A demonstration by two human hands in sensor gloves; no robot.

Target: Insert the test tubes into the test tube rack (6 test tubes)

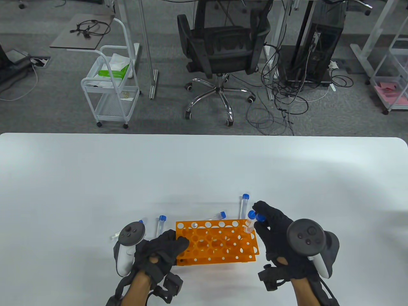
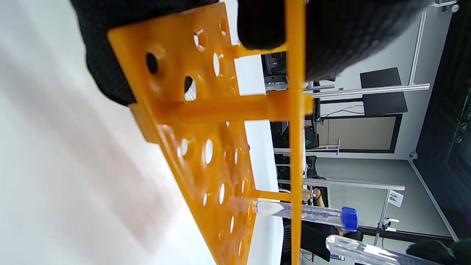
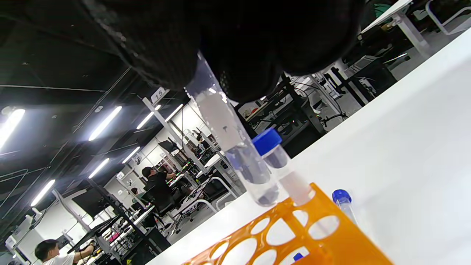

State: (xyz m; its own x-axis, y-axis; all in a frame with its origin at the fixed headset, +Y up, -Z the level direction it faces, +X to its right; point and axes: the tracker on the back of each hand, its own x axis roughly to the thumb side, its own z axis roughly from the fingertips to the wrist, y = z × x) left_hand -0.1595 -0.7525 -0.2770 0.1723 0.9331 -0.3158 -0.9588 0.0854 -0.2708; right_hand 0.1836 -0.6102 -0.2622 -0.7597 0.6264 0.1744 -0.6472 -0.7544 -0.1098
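An orange test tube rack stands near the table's front edge. My left hand grips its left end; in the left wrist view my fingers wrap over the rack. One blue-capped tube stands in the rack's far right corner, also seen in the right wrist view. My right hand pinches a second tube upright, its tip just above the rack's holes beside the standing tube. Loose tubes lie behind the rack and left of it.
Another tube lies partly hidden behind my left hand's tracker. The white table stretches far beyond the rack. A chair and a white cart stand on the floor past the far edge.
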